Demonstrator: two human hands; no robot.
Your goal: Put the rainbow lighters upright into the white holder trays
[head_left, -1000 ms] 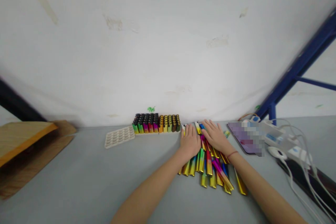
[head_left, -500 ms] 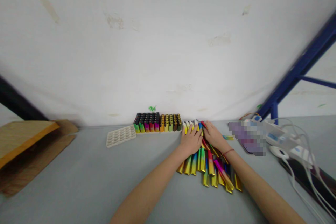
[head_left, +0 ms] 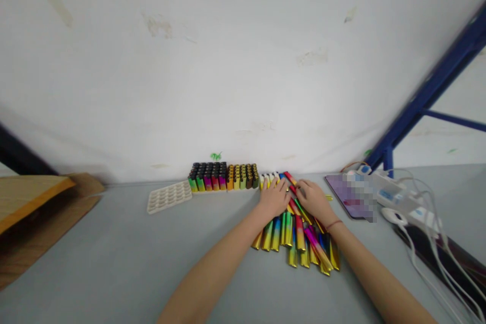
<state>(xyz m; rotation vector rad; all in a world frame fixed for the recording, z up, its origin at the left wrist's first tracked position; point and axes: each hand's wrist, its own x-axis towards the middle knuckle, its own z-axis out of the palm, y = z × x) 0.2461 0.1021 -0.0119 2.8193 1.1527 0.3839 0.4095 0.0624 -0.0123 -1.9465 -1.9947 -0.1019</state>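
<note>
My left hand (head_left: 274, 198) lies with fingers spread over the tops of white-topped lighters (head_left: 266, 180) standing by the wall. Just to its right, my right hand (head_left: 313, 198) has its fingers bent and drawn in at the upper part of a loose pile of shiny lighters (head_left: 299, 233). What its fingertips grip, if anything, is hidden. The pile is metallic gold, blue, green, red and purple, fanned out below both hands. A red lighter (head_left: 290, 178) lies slanted between the hands.
Black-topped lighters (head_left: 207, 177) and gold-topped lighters (head_left: 242, 177) stand in rows along the wall. Left of them lies a white tray with hollows (head_left: 169, 197). An open cardboard box (head_left: 34, 197) is far left. At right are a purple phone (head_left: 347, 195), a power strip (head_left: 398, 197) and white cables.
The view has shifted slightly, so most things sit a little further left. My right hand has drawn back from the red lighter and its fingers are more bent. My left hand stays over the white-topped lighters.
</note>
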